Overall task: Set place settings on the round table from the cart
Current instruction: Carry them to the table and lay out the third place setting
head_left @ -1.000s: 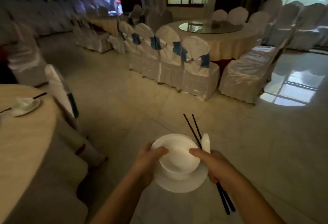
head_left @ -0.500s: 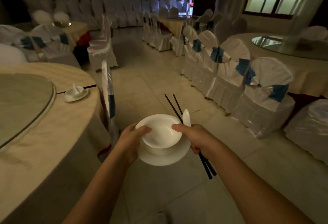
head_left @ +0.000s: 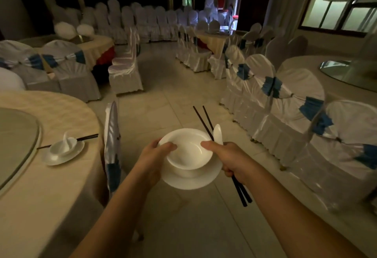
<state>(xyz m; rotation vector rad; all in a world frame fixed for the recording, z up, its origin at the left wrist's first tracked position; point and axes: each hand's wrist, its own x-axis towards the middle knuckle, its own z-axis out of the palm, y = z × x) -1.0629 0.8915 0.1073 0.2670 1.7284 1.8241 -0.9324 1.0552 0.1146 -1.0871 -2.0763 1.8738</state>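
Observation:
A white bowl (head_left: 188,151) sits on a white plate (head_left: 193,180), carried over the floor in front of me. My left hand (head_left: 155,159) grips the left rim, thumb on the bowl's edge. My right hand (head_left: 230,159) grips the right rim and also holds black chopsticks (head_left: 202,120) and a white spoon (head_left: 217,134). The round table (head_left: 51,186) with a yellow cloth lies to my left. One setting (head_left: 63,151) of plate, bowl, spoon and chopsticks stands on it near the edge.
A white-covered chair (head_left: 112,147) stands at the table's edge between me and the setting. A glass turntable (head_left: 18,141) covers the table's centre. A row of covered chairs (head_left: 285,114) lines the right side. Tiled floor (head_left: 173,86) runs ahead between them.
The view has swung left, bringing the round table and its setting closer and more into view. Both hands keep the same hold on the plate, bowl, chopsticks and spoon.

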